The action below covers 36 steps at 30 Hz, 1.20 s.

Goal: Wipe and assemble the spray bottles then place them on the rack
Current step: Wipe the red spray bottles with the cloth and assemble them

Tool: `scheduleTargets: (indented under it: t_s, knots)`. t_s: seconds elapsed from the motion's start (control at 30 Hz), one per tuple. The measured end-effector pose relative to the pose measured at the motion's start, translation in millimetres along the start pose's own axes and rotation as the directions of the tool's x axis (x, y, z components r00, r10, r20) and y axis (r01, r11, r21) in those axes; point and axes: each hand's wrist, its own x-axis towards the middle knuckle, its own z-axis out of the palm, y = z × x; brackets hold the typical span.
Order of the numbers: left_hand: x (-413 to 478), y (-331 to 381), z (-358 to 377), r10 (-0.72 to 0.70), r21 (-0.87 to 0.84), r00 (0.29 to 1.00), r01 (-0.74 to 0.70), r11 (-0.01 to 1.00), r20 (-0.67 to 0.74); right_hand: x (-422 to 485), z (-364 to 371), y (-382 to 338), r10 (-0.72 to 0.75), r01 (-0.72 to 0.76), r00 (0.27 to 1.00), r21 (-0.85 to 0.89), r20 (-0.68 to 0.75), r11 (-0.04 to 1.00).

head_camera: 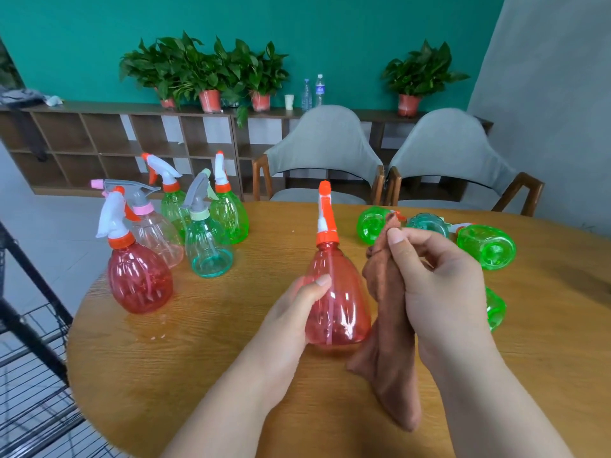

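Where the rack (33, 342) is standing: far left, beside the table (211, 358).
Assembled bottles (208, 256): five are standing upright left of centre.
Left hand (291, 312): fingers are gripping the red bottle (340, 302), upright mid-table.
Right hand (439, 285): fingers are pinching the brown cloth (386, 325) just beside it.
Green bottles (489, 247): lying at right.

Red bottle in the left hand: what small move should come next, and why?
Probably press the brown cloth onto the side of the red bottle and wipe it. The left hand grips the bottle, its sprayer head already on, and the right hand pinches the cloth right beside it.
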Motion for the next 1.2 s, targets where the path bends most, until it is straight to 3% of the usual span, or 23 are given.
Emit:
scheduleTargets:
  t_s: [0.13,0.23,0.27,0.47,0.67,1.03,1.2]
  knots:
    - [2,1,0,-0.012,-0.063,0.995,0.019,0.998,0.102,-1,2,7,-0.125,0.126,0.992,-0.108,0.014,0.986]
    - [20,-8,7,-0.037,-0.09,0.997,0.042,0.995,0.061,-6,8,12,-0.164,0.168,0.986,-0.177,0.04,0.97]
    - [19,-7,13,-0.043,-0.119,0.994,0.055,0.991,0.105,-8,10,13,-0.17,0.175,0.985,-0.178,0.043,0.968]
    - [4,-14,7,0.029,0.018,0.982,-0.033,0.999,0.186,-7,11,17,-0.266,0.263,0.964,-0.245,0.023,0.933]
    - [4,-12,7,0.07,0.126,0.981,-0.095,0.987,0.183,2,1,17,-0.448,0.385,0.892,-0.417,-0.06,0.823]
    - [5,-16,13,0.184,0.154,0.968,-0.211,0.965,0.17,-9,10,9,-0.584,0.6,0.789,-0.443,0.19,0.666]
    - [4,-16,11,0.179,0.176,0.96,-0.219,0.96,0.217,-2,0,9,-0.628,0.549,0.778,-0.5,0.013,0.67]
